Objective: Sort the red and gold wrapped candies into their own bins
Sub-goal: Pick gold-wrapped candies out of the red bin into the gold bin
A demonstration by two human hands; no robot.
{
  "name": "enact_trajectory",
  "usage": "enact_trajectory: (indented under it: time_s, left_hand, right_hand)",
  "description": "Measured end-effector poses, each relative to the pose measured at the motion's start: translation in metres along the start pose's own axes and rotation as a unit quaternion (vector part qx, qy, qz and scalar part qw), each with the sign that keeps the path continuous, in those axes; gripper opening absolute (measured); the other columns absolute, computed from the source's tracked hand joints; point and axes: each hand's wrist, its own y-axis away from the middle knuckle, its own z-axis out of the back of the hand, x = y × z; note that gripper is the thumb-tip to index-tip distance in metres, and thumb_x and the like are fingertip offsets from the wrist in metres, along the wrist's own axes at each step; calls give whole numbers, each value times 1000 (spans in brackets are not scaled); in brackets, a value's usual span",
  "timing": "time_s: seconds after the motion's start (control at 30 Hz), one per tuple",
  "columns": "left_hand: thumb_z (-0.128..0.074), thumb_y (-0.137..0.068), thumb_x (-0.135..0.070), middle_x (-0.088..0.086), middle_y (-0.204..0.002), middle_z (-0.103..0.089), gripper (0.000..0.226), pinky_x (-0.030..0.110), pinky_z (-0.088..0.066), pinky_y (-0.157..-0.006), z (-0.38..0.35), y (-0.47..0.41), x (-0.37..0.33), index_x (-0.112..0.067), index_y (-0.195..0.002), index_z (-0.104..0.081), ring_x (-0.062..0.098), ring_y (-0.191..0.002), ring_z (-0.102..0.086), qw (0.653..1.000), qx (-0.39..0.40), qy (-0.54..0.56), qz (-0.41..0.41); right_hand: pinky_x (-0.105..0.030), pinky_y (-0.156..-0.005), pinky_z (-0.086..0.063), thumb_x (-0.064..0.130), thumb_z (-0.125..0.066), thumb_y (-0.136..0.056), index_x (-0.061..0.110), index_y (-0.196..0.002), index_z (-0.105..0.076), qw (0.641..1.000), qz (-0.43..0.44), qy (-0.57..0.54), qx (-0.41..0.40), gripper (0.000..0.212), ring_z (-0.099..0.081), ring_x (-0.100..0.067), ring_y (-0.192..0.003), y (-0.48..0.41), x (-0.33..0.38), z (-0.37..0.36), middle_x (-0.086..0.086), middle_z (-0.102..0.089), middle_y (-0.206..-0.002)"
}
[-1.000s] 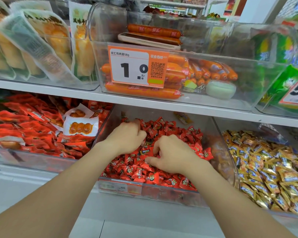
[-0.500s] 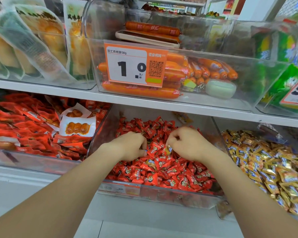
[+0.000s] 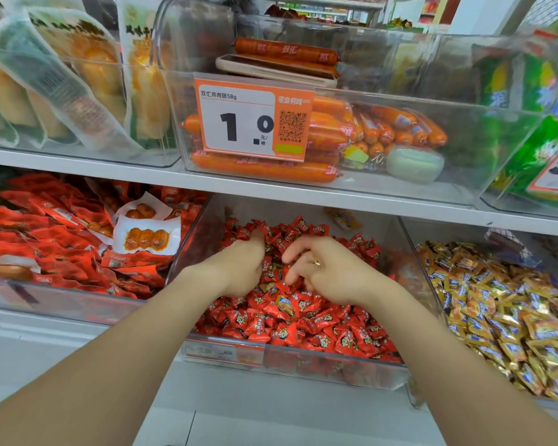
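A clear bin (image 3: 303,360) on the lower shelf holds a heap of red wrapped candies (image 3: 319,329). A few gold wrapped candies (image 3: 285,303) lie mixed into the heap, just in front of my hands. My left hand (image 3: 239,268) is dug into the pile with its fingers curled under; what it holds is hidden. My right hand (image 3: 329,272) hovers beside it, fingers spread and loosely bent over the candies. To the right, a second clear bin is filled with gold wrapped candies (image 3: 512,310).
The white upper shelf (image 3: 271,191) hangs low over the bins' back halves. It carries a clear bin of orange sausages with a price tag (image 3: 253,119). Red snack packets (image 3: 62,246) fill the bin at the left. A yellow packet (image 3: 343,218) lies behind the red heap.
My right hand has gone from a closed pinch to spread fingers and shifted slightly right. My left hand stays dug into the pile, one finger now stretched toward the back.
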Motion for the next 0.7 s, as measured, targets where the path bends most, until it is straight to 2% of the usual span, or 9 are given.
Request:
enact_trajectory:
  time_s: [0.07,0.13,0.2,0.3,0.4,0.47,0.53,0.63,0.7]
  left_hand:
    - [-45,-101,-9,8,-81,-63,18,40,-47,-55,0,0,-2,-15,-114,-34,23,-68,-63,1000,-12,23,-3]
    - [-44,-100,-11,7,-84,-64,16,44,-53,-64,0,-2,-3,-17,-115,-42,23,-72,-63,999,-27,41,5]
    - [-41,-100,-16,5,-84,-65,13,46,-56,-73,-1,-5,-3,-17,-103,-54,24,-76,-63,998,-45,29,11]
    - [-42,-94,-25,2,-80,-68,27,48,-58,-75,-5,-10,-1,-20,-78,-63,25,-77,-66,1000,-16,16,19]
    - [-63,-92,-27,-5,-88,-71,13,42,-60,-79,-10,-12,1,-26,-82,-71,20,-84,-68,999,42,-16,9]
    - [-74,-91,-31,-7,-100,-72,4,41,-59,-85,-13,-14,2,-29,-95,-75,17,-93,-67,998,51,-38,-7]
    - [-78,-90,-33,-6,-106,-71,13,41,-58,-88,-14,-15,3,-28,-102,-77,17,-99,-66,998,40,-45,-12]
    - [-80,-87,-29,-6,-102,-71,9,41,-59,-85,-17,-16,-1,-26,-95,-76,18,-97,-65,998,28,-61,-14]
    - [-75,-86,-31,1,-96,-71,12,42,-59,-78,-17,-17,-3,-19,-88,-72,25,-90,-67,997,43,-67,-5]
  right_hand:
    - [-24,-52,-48,4,-46,-102,23,-99,-74,997,-6,82,11,35,-59,-7,-57,-3,2,-4,3,-71,-80]
    - [-32,-62,-57,16,-53,-96,23,-86,-76,987,-14,158,10,26,-63,-12,-63,-7,2,-12,6,-67,-70]
    - [-41,-74,-61,29,-63,-92,22,-83,-77,979,-12,202,33,18,-69,-17,-73,-9,2,-21,5,-72,-74]
    - [-40,-82,-57,43,-78,-87,27,-98,-78,963,-5,261,66,19,-68,-21,-91,-9,6,-26,3,-72,-96]
    - [-38,-77,-56,41,-83,-80,27,-95,-78,956,3,286,60,22,-66,-22,-89,-11,6,-25,4,-69,-98]
    - [-38,-68,-58,44,-79,-74,21,-73,-71,965,-5,258,50,24,-64,-20,-73,-11,4,-20,5,-65,-75]
    - [-35,-56,-50,49,-73,-73,17,-58,-55,968,-26,246,33,40,-56,-19,-60,-10,1,-10,5,-53,-57]
    - [-29,-54,-39,53,-66,-81,15,-60,-51,950,-51,309,12,46,-54,-20,-59,-5,-8,8,4,-51,-57]
    - [-29,-54,-35,51,-60,-88,15,-63,-48,944,-57,324,-15,46,-52,-22,-61,-3,-15,16,1,-50,-60]
